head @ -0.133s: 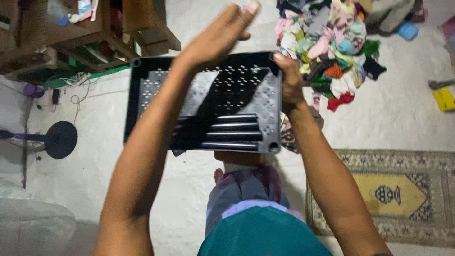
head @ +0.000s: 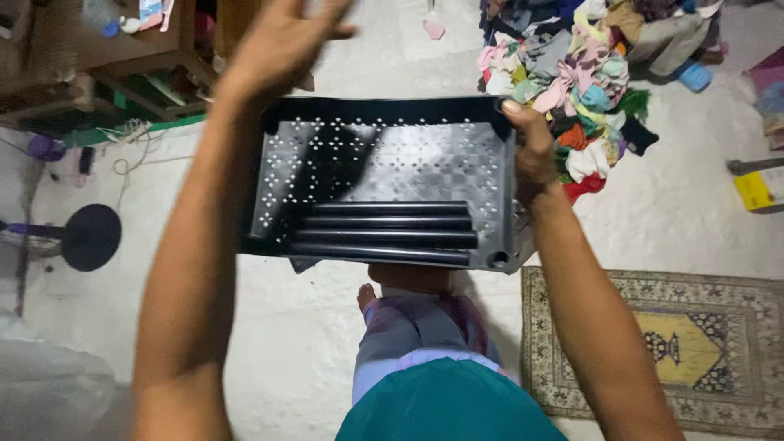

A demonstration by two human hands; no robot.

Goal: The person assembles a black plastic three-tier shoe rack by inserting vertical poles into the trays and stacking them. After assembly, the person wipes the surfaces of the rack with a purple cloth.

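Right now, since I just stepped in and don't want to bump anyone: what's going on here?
A person stands over a pale floor holding a black perforated plastic tray flat in front of them. The right hand grips the tray's far right corner. The left hand is raised open above its far left corner, holding nothing. Four black tubes lie side by side in the near half of the tray. A heap of mixed clothes lies beyond on the right, and a patterned rug lies by the person's right side.

Black perforated tray (head: 384, 163), held level
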